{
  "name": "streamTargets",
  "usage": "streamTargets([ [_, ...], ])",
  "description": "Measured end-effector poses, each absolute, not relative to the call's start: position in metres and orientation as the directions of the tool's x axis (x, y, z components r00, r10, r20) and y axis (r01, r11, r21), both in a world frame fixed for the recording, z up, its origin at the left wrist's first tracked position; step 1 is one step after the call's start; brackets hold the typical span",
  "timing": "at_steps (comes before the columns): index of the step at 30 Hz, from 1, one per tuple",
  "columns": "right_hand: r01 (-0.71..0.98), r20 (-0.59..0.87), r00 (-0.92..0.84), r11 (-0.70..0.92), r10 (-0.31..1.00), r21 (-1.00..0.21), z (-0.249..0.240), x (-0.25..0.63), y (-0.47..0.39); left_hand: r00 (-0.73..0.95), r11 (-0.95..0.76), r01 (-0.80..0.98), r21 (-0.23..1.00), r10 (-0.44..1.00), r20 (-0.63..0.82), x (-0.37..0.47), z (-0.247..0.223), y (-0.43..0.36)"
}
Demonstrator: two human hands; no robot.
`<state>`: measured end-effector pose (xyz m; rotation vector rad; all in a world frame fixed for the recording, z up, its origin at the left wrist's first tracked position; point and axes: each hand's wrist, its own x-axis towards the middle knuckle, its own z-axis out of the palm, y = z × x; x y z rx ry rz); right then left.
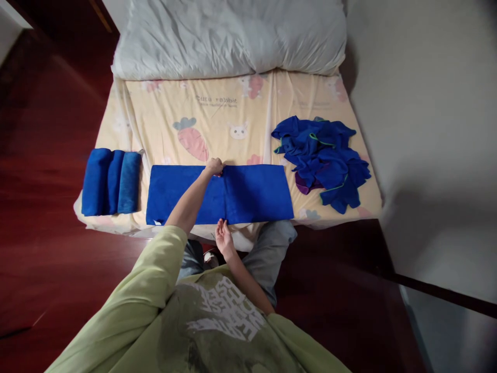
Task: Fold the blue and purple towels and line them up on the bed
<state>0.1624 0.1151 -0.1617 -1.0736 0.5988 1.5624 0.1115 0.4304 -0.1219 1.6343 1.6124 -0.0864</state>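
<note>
A blue towel [186, 194] lies spread as a long rectangle along the front of the bed, with a crease across its middle and a small white tag at its near left corner. My left hand [215, 167] is closed on the far edge, close to the crease. At the near edge, my right hand [224, 238] has its palm turned up and its fingertips pinching the cloth by the same crease. Rolled or folded blue towels [111, 181] stand side by side on the left. To the right is a crumpled pile of blue cloths [326, 155], some with green edging.
A yellow bedsheet [155, 114] with carrot and rabbit prints covers the bed. Behind, a thick white quilt [233, 41] lies across it. A purple cloth [304, 184] pokes out under the pile. Pale wall [419, 129] borders the right side; dark red floor [46, 233] surrounds the bed.
</note>
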Motion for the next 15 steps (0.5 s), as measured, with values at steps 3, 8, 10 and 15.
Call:
streamTargets([
  [3,-0.961,-0.865,-0.025,-0.251,0.501,-0.118,-0.163,0.163,0.115,0.211,0.131,0.869,0.478,0.775,-0.596,0.11,-0.123,0.431],
  [8,-0.946,-0.872,0.004,-0.282,0.49,-0.162,-0.167,0.163,0.112,0.207,0.085,0.867,0.491,0.836,-0.509,0.107,-0.122,0.436],
  [10,-0.941,-0.872,0.017,-0.286,0.49,-0.179,-0.167,0.163,0.11,0.2,0.096,0.851,0.517,0.85,-0.488,0.107,-0.119,0.437],
  [15,-0.939,-0.829,0.035,-0.266,0.559,-0.219,-0.161,0.164,0.104,0.151,0.177,0.803,0.57,0.864,-0.48,0.109,-0.102,0.432],
])
